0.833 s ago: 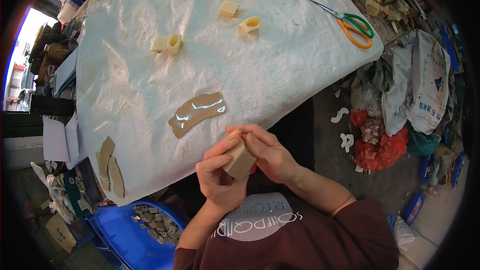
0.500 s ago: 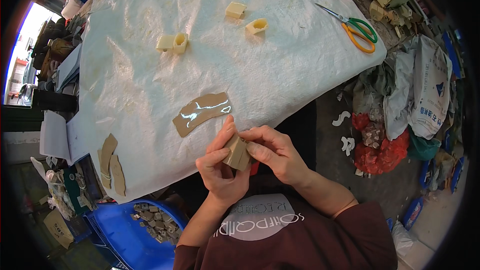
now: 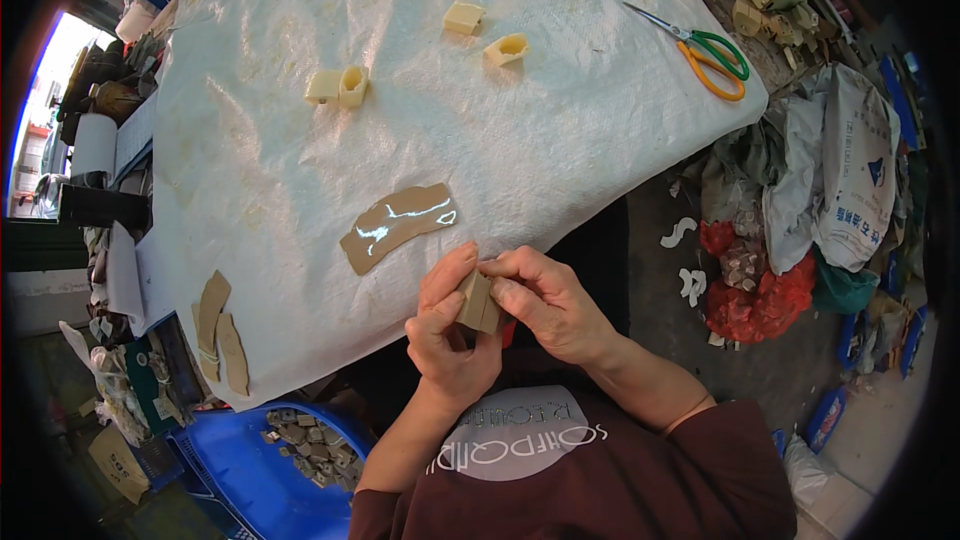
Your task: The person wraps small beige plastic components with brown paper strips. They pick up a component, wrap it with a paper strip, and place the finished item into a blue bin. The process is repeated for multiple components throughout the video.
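Note:
Between my two hands, above the near edge of the table, is a small tan block (image 3: 480, 307) with flat, angled faces. The fingers and thumb of my left hand (image 3: 447, 340) wrap round its left side and underside. My right hand (image 3: 553, 308) pinches it from the right with thumb and forefinger; its far end is partly hidden by fingertips. Just beyond my hands, a flat wavy-edged tan piece (image 3: 405, 234) with shiny bright streaks lies on the white sheet-covered table (image 3: 270, 170).
Cream hollow blocks (image 3: 353, 87) and another pair (image 3: 463, 18) stand farther back. Scissors (image 3: 715, 65) with green and orange handles lie at right. Tan strips (image 3: 233, 355) rest at the left corner. Below is a blue tub (image 3: 240, 475) holding several small blocks (image 3: 318, 445). Bags (image 3: 850, 180) lie right.
The tan block has turned slightly in my fingers, and my left hand has shifted a little to the right. The whole view has moved slightly; the table items lie as before.

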`<state>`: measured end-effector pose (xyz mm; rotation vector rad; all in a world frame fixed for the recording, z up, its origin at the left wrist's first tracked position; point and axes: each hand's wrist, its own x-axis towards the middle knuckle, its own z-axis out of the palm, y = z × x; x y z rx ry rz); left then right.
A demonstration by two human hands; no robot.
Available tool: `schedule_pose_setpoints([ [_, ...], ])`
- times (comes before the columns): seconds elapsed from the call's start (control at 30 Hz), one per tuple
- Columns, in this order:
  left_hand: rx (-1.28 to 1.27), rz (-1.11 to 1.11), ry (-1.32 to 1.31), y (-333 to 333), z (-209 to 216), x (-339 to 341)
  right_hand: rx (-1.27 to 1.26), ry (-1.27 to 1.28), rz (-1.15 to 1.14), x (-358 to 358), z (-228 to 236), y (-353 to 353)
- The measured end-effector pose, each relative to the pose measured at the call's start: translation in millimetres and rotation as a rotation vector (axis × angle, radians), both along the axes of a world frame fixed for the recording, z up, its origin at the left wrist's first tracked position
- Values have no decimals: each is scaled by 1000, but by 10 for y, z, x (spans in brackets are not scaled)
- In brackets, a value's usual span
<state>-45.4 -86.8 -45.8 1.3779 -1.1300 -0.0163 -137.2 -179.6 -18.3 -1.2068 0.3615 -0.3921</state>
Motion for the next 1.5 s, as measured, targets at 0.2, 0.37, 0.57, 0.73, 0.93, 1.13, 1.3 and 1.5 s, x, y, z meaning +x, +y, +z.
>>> schedule_pose_setpoints([
  [0.2, -68, 79, -87, -38, -70, 3, -141, 52, -69, 13, 7, 98],
  [0.37, 9, 94, -71, -6, -46, -24, 1, 76, -37, 7, 66, 139],
  [0.57, 20, 123, -68, -9, -49, -49, -20, 69, -58, 10, 33, 219],
  [0.73, -44, 157, -51, -19, -92, -40, -135, 78, -65, 13, 50, 267],
  [0.93, -5, 99, 69, 24, -30, -15, -333, 60, -85, 36, 30, 330],
  [1.13, -62, -15, 279, -2, 46, 15, 68, -52, -4, 33, -16, 119],
  [1.3, -42, -56, 251, 20, 78, 8, 24, -7, -20, 40, 23, 95],
  [1.5, 7, -82, 224, 46, 126, -17, 85, -32, -12, 5, 3, 50],
])
